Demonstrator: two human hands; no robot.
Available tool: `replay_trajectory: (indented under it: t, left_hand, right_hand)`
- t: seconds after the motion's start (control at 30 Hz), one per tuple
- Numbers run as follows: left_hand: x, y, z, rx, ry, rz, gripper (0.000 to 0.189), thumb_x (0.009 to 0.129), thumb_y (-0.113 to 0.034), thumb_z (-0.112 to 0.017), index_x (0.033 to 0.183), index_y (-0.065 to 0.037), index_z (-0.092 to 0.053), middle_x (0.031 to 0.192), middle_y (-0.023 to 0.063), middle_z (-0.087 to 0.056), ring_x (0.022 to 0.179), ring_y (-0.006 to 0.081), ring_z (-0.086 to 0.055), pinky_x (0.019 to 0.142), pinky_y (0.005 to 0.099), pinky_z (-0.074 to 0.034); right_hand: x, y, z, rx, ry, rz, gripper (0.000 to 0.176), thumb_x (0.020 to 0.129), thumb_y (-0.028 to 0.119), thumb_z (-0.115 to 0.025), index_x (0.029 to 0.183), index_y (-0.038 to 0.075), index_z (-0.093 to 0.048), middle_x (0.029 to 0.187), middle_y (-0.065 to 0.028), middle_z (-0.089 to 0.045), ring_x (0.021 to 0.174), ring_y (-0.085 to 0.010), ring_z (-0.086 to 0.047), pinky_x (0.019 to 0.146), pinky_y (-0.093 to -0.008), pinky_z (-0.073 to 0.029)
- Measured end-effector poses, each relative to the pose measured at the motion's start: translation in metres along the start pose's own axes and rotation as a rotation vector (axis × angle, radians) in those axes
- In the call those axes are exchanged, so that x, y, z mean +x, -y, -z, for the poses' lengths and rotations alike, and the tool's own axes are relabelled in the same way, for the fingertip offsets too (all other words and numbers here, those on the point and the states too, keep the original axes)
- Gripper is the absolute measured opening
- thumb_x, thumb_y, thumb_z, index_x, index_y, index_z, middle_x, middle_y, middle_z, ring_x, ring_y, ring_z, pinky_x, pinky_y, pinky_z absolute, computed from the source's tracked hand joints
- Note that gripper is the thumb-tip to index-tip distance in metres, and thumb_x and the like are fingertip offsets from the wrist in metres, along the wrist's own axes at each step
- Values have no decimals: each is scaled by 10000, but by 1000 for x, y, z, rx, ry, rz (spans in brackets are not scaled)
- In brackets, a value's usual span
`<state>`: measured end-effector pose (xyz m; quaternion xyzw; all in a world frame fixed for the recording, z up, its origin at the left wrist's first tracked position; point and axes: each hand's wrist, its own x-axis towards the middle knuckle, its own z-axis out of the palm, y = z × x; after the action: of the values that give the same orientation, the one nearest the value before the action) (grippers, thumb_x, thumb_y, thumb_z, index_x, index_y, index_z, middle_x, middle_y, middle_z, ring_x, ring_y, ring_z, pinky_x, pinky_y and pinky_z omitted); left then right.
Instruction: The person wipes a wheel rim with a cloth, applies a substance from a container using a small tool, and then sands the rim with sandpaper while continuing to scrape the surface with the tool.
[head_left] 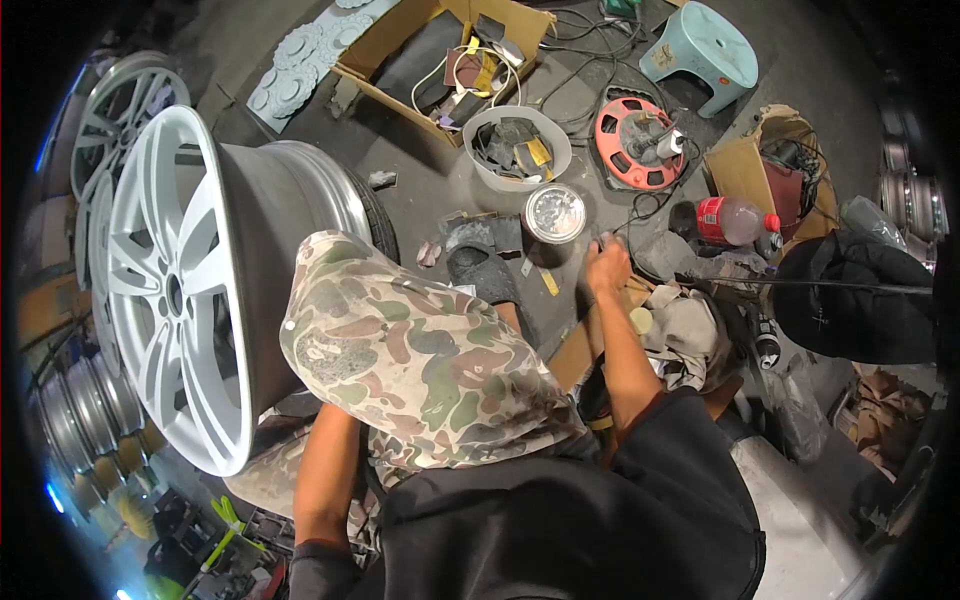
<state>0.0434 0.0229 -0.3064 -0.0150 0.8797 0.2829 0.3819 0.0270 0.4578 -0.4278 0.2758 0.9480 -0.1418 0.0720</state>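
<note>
My right hand (607, 266) reaches out over the floor on the right, just beside a round metal tin (555, 213) with a shiny top. Its fingers are curled together; what they hold, if anything, is too small to make out. A thin black cable runs close to the fingertips. My left forearm (328, 465) goes down beside my knee, and the left hand is hidden behind the camouflage trouser leg (430, 350). A large silver-grey alloy wheel (175, 290) stands upright against my left leg, its spoked face turned left.
A cardboard box (400, 105) and a white bucket (517, 150) hold sanding sheets and scraps. Nearby are a red cable reel (640, 143), a light-blue stool (705, 55), and a plastic bottle (738, 221). Crumpled cloth (685, 330) lies beside my right arm. More wheels (125, 100) stand left.
</note>
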Motion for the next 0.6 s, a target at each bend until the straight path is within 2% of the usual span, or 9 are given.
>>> replay_trajectory:
  t: [0.2,0.27,0.3,0.4,0.43,0.47,0.53,0.57,0.6]
  left_hand:
    - [31,-27,3,-81,100,38,459,960,-384,-699,1302,-83,-643,1181,71,-717,1064,208,-676,928,343,-532]
    - [46,-44,2,-139,151,45,460,962,-384,-700,1305,-84,-641,1181,68,-717,1062,203,-677,926,340,-534]
    - [55,-53,1,-173,179,57,461,962,-384,-700,1307,-84,-640,1181,67,-717,1061,201,-678,925,338,-534]
    - [75,-85,-5,-311,268,90,462,965,-384,-701,1312,-85,-637,1182,62,-717,1058,194,-679,921,333,-536]
    - [80,-95,-8,-356,293,101,463,966,-384,-701,1313,-85,-635,1182,60,-717,1057,192,-679,920,331,-537]
    - [80,-99,-10,-356,287,107,463,966,-384,-701,1313,-85,-635,1182,60,-717,1057,192,-679,920,331,-537]
    - [83,-115,-22,-841,387,19,271,975,-298,-732,1115,-69,-694,910,-28,-712,800,69,-659,712,253,-532]
    - [84,-120,-23,-842,379,19,271,975,-298,-732,1115,-69,-694,910,-28,-712,800,69,-659,712,253,-532]
    - [84,-125,-22,-879,443,51,261,951,-289,-763,1058,-59,-697,898,-17,-707,791,65,-644,681,244,-505]
  right_hand:
    - [-38,-13,14,672,103,-183,356,965,323,-626,1121,10,-690,1079,-206,-695,983,-362,-675,897,-456,-495]
    - [-56,-10,19,856,11,-295,376,971,324,-625,1102,-25,-672,1015,-154,-711,937,-322,-653,908,-421,-486]
    - [-62,-11,26,974,80,-363,198,970,267,-649,1047,89,-689,759,28,-559,656,-109,-503,572,-300,-406]
    - [-82,5,61,1280,331,-535,250,987,294,-628,1088,70,-676,778,43,-558,606,-73,-486,536,-233,-398]
    - [-90,25,80,1325,376,-575,186,992,273,-637,1087,118,-675,731,96,-455,534,-11,-357,465,-182,-263]
    - [-95,32,76,1327,384,-573,186,992,273,-637,1087,118,-675,731,96,-455,534,-11,-357,465,-182,-263]
    - [-102,48,71,1314,485,-374,174,991,266,-656,1081,120,-682,732,92,-492,538,-16,-382,470,-195,-288]
    - [-104,59,73,1213,522,-344,170,989,273,-673,1072,127,-691,742,90,-518,598,-34,-469,529,-205,-365]
    - [-104,68,65,1219,496,-132,199,989,275,-673,1075,96,-691,741,38,-586,723,-97,-575,655,-272,-470]
